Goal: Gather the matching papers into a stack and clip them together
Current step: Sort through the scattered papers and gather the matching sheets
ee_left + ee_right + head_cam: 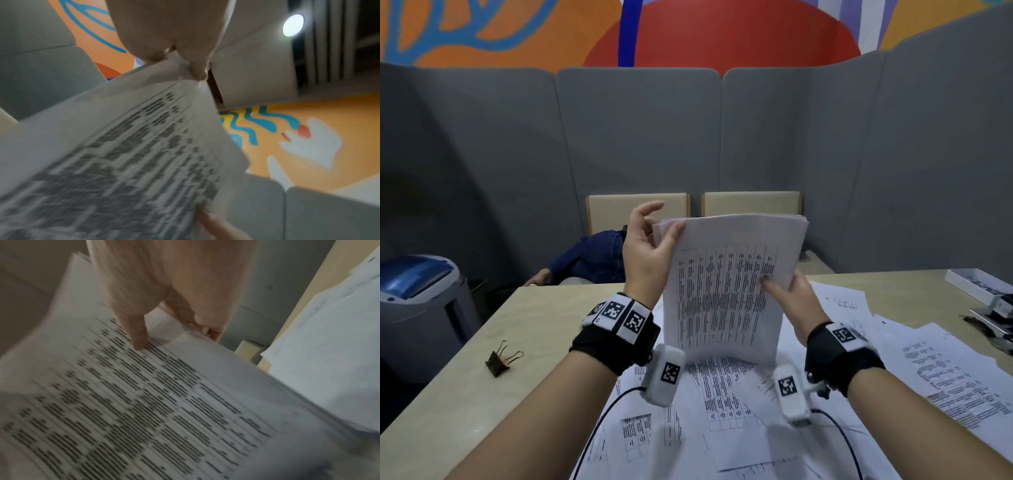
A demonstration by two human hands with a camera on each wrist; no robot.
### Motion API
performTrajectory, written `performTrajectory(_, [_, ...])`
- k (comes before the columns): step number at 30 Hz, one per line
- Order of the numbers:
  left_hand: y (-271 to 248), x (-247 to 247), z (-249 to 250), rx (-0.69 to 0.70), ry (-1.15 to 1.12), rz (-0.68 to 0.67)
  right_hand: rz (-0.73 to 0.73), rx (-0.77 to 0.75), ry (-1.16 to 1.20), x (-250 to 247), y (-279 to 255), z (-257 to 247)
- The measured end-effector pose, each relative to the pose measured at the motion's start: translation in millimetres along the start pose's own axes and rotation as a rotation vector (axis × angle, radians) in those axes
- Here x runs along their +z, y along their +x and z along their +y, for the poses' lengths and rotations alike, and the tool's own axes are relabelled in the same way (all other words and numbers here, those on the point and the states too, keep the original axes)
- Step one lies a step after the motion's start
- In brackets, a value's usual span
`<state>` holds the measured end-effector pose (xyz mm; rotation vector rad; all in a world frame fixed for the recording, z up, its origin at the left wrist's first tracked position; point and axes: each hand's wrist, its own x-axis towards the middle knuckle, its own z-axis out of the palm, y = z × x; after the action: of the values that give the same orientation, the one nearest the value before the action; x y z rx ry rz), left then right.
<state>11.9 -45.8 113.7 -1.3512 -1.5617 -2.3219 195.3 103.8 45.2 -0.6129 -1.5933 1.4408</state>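
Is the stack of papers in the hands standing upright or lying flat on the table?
Upright: the stack of papers stands on its lower edge, left hand at its top corner, right hand gripping its side.

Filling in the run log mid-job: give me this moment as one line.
stage: squaring stack | left hand: pinches top corner of white printed paper stack | right hand: grips its right edge | black binder clip: untouched on table

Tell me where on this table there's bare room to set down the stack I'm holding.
Bare wood lies on the table's left side, around the binder clip, left of the left hand. Centre and right are crowded with loose papers, under the stack.
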Motion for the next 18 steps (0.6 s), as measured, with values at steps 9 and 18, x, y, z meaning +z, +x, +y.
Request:
performTrajectory(9, [4.4, -4.8, -10.4, -0.404, -0.138, -0.133, -0.086, 0.088, 0.029, -1.7, -7.1, 13.1])
performTrajectory(18, [-17.4, -6.5, -31.4, -0.488, -0.122, -0.205, -0.089, 0.191, 0.030, -4.4, -7.5, 31.8])
